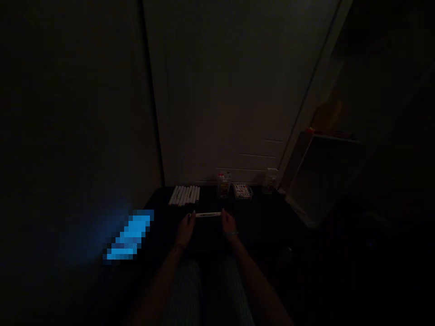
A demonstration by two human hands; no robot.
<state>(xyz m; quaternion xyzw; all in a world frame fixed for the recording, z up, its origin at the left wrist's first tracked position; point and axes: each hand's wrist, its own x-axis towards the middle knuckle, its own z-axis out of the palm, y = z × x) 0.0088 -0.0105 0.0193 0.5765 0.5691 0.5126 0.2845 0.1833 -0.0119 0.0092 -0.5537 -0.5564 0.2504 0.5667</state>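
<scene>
A white marker (208, 214) with dark print on its barrel lies level between my two hands, just above the dark table. My left hand (186, 227) is closed on its left end. At the other end, my right hand (229, 223) grips it too, a bracelet at the wrist. Beyond my left hand, several white markers (184, 195) lie side by side in a row. Past the right hand stand a clear container (223, 184) with a few pens inside and a small patterned case (242, 191). The dim light hides finger detail.
The dark table (261, 219) meets a pale wall (231, 90) at the back. A clear stand-like holder (271, 180) is at its far right corner. A blurred glowing blue screen (131, 237) is at the left. Right of the table stands a shelf unit (326, 167).
</scene>
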